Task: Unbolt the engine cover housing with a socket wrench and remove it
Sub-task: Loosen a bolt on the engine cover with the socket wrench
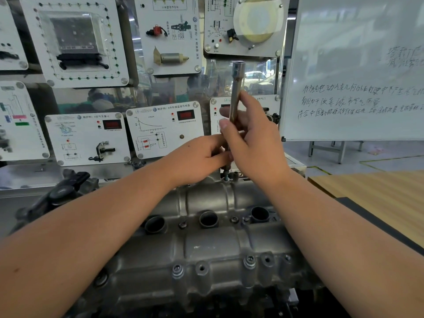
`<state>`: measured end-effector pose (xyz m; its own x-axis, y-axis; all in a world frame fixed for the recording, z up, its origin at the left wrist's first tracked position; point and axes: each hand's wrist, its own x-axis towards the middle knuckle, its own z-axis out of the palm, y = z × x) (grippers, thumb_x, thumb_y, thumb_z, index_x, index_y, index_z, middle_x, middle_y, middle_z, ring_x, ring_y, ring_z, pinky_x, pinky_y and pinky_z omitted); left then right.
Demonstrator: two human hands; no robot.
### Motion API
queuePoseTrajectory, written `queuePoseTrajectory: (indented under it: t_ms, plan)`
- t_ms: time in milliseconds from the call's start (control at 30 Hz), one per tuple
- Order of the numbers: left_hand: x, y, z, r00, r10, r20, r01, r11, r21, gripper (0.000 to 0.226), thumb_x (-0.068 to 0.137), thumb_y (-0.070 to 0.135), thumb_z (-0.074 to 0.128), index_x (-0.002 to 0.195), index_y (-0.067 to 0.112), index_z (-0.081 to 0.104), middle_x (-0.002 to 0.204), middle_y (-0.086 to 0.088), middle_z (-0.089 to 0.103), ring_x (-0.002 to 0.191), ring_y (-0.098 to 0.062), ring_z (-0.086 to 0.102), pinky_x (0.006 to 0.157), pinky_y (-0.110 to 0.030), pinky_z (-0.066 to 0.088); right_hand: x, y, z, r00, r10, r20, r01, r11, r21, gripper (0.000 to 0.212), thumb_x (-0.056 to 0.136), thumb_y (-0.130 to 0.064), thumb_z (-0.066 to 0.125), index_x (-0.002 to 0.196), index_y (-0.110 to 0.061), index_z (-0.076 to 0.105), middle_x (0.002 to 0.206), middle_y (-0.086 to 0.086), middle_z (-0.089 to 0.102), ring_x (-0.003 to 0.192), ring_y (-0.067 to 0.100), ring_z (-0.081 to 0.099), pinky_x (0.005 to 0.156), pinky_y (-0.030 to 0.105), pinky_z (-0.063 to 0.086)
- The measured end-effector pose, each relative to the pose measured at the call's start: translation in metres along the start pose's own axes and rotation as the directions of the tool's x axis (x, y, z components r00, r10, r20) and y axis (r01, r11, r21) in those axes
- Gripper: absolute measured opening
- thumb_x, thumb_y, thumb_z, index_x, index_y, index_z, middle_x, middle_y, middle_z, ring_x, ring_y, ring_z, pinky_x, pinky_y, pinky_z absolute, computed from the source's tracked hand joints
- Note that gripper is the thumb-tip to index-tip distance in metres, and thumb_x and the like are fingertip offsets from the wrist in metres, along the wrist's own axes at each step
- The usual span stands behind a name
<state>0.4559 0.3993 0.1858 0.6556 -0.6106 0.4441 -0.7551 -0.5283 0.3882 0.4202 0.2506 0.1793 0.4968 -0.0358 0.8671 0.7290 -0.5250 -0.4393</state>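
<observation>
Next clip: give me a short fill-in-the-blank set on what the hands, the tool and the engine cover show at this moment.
1. The right hand holds the metal tool nearly ____.
2. The left hand grips the tool's ____ end, just above a bolt.
3. That bolt stands at the ____ edge of the engine cover.
4. To the right of the display panels stands a ____ with handwriting.

Missing words: upright; lower; far; whiteboard

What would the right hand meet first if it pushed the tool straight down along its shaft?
Probably the bolt at the far edge of the engine cover housing. The right hand holds the socket wrench upright, its lower end at that bolt, with the left hand fingers beside it.
</observation>
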Motion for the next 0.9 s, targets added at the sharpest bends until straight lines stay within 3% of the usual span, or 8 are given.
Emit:
queuePoseTrajectory:
  t_ms: [67,200,267,367,533,767,833,900]
  plan:
    - [0.0000,0.0004,-0.0001,1.000,0.001,-0.009,-0.001,1.000,-0.002,0.006,0.102,0.039,0.055,0.104,0.041,0.060,0.099,0.000,0.073,0.092,-0.020,0.070,0.086,-0.050,0.055,0.0015,0.0008,0.0000,1.000,-0.004,-0.014,0.004,1.000,0.012,0.052,0.096,-0.024,0.065,0.144,-0.015,0.047,0.105,-0.018,0.066,0.099,-0.002,0.062,0.083,0.012,0.049]
    - [0.0005,0.0001,0.0002,1.000,-0.018,-0.016,0.018,0.999,-0.036,0.028,0.100,0.038,0.059,0.115,0.015,0.063,0.105,-0.011,0.072,0.098,-0.029,0.070,0.090,-0.053,0.054,0.0027,0.0018,0.0003,0.995,-0.100,-0.032,0.098,0.994,-0.041,0.014,0.098,-0.015,0.060,0.110,-0.012,0.066,0.081,-0.020,0.062,0.079,-0.004,0.060,0.069,0.010,0.045]
    - [0.0015,-0.0038,0.0007,1.000,-0.007,-0.011,0.007,0.998,-0.058,0.019,0.102,0.038,0.055,0.108,0.023,0.066,0.094,0.002,0.074,0.086,-0.016,0.070,0.081,-0.039,0.057,0.0024,0.0012,0.0001,0.997,-0.081,-0.011,0.081,0.996,-0.042,0.014,0.100,-0.016,0.057,0.110,-0.012,0.066,0.080,-0.015,0.065,0.077,0.002,0.062,0.066,0.011,0.046]
    - [0.0005,-0.0048,0.0011,1.000,-0.018,-0.019,0.017,0.995,-0.094,0.016,0.105,0.034,0.051,0.093,0.035,0.062,0.068,0.021,0.064,0.056,0.004,0.055,0.055,-0.011,0.040,0.0013,0.0015,0.0007,0.999,-0.034,0.014,0.035,0.999,-0.032,0.023,0.102,-0.019,0.053,0.123,-0.013,0.060,0.093,-0.002,0.073,0.078,0.011,0.067,0.071,0.033,0.056]
    - [0.0006,-0.0031,-0.0008,0.999,-0.016,-0.030,0.015,0.998,-0.053,0.013,0.102,0.039,0.056,0.094,0.048,0.060,0.084,0.013,0.072,0.072,0.000,0.065,0.066,-0.023,0.050,0.0008,0.0009,0.0003,1.000,0.019,0.009,-0.019,1.000,0.021,0.052,0.098,-0.024,0.063,0.146,-0.014,0.045,0.109,-0.007,0.073,0.089,-0.007,0.064,0.080,0.009,0.050]
    - [0.0003,-0.0036,0.0007,0.999,-0.008,-0.035,0.005,0.998,-0.067,0.012,0.100,0.040,0.056,0.101,0.033,0.066,0.092,0.001,0.074,0.087,-0.020,0.070,0.083,-0.048,0.055,0.0007,0.0008,0.0009,0.999,-0.041,0.018,0.041,0.998,-0.039,0.022,0.100,-0.016,0.056,0.119,-0.011,0.065,0.090,-0.002,0.073,0.079,0.011,0.066,0.072,0.031,0.053]
    - [0.0006,-0.0049,0.0008,1.000,-0.009,-0.021,0.007,0.997,-0.074,0.013,0.103,0.037,0.054,0.101,0.033,0.066,0.092,0.000,0.074,0.086,-0.022,0.070,0.083,-0.046,0.055,0.0006,0.0016,0.0002,0.999,-0.024,0.037,0.026,0.999,-0.028,0.026,0.102,-0.017,0.053,0.126,-0.013,0.059,0.093,0.003,0.074,0.079,0.015,0.068,0.070,0.035,0.053]
    - [0.0003,-0.0054,0.0006,1.000,-0.003,-0.029,0.002,0.998,-0.061,0.013,0.103,0.036,0.055,0.096,0.039,0.065,0.081,0.008,0.073,0.071,-0.011,0.067,0.067,-0.030,0.055,-0.0002,0.0002,0.0006,0.999,-0.009,0.039,0.009,1.000,0.001,0.041,0.102,-0.019,0.054,0.142,-0.014,0.047,0.097,0.004,0.075,0.080,0.015,0.068,0.071,0.029,0.053]
